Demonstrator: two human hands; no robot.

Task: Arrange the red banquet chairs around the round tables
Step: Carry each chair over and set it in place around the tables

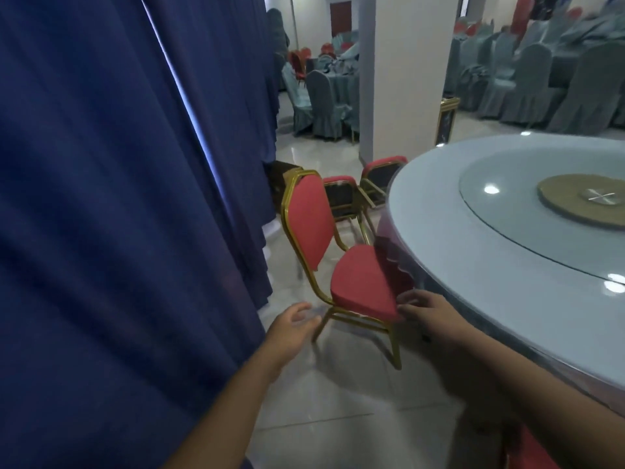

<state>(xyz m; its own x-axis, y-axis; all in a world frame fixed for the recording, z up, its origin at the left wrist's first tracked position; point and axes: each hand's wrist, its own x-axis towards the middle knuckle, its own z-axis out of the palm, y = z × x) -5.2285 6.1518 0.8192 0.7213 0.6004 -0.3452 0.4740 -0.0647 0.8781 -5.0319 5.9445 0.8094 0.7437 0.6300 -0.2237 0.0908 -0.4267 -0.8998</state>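
The right hand (427,311) is gripping the seat of the red chair (311,221) beside the counter (436,225). The left hand (294,328) is hovering open-fingered nearby.

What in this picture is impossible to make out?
Head view:
1. Red chair: part of its seat is hidden under the round table's edge.
2. Right hand: fingers at the seat's front corner; whether they grip it is unclear.
3. Left hand: motion-blurred, so touch with the chair frame is uncertain.
4. Blue curtain hides everything on the left.
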